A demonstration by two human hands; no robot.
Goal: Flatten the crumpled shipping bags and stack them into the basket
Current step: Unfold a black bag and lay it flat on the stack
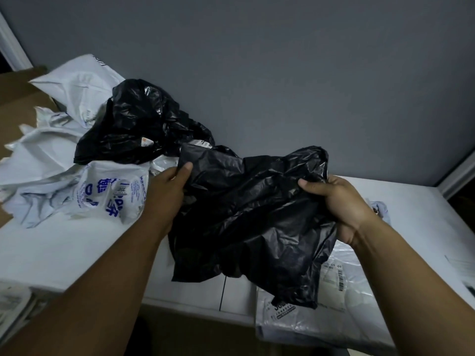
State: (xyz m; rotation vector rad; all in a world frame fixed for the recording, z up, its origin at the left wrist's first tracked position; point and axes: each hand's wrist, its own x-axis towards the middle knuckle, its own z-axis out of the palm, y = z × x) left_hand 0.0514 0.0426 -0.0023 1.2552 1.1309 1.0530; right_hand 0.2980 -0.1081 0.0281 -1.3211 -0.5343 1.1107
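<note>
Grey wall, white desk [64, 253]. Head view: my left grip [167, 187] and right grip [341, 204] each pinch an edge of the black bag [252, 214], lifted over the desk. Risk: slick film slips free, or trapped air leaves it puffy.

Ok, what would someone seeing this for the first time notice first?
A crumpled black bag in the middle, held up over the white table with the left hand and right hand gripping its two sides. Behind it on the left, a second black bag tops a heap of white bags; flat white bags lie at the lower right.
</note>
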